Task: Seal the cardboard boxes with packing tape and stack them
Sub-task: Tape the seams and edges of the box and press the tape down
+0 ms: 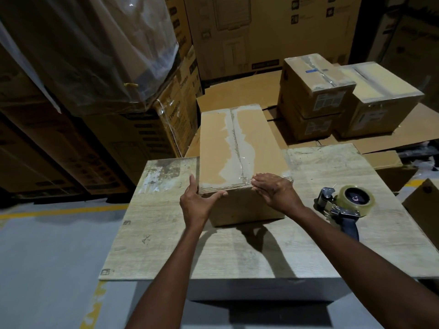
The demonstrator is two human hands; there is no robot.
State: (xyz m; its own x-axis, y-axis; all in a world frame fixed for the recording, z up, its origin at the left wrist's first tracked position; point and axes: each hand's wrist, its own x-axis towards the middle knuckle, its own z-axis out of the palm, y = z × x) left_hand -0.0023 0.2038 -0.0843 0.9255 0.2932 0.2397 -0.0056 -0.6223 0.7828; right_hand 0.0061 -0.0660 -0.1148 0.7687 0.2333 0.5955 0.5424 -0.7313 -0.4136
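Note:
A long cardboard box (259,148) lies on the wooden table (166,245), its top seam covered with clear tape over torn paper. My left hand (197,203) holds the box's near left corner, thumb on the front face and fingers along the left side. With straight fingers, my right hand (273,188) presses flat on the near top edge where the tape folds over. A tape dispenser (346,205) with a clear roll rests on the table to the right of the box, untouched.
Three taped boxes stand behind the table on flattened cardboard: two stacked (313,96) and one (384,100) beside them on the right. Tall printed cartons (261,32) and plastic-wrapped stacks (90,55) wall in the back and left. Grey floor with yellow lines lies at left.

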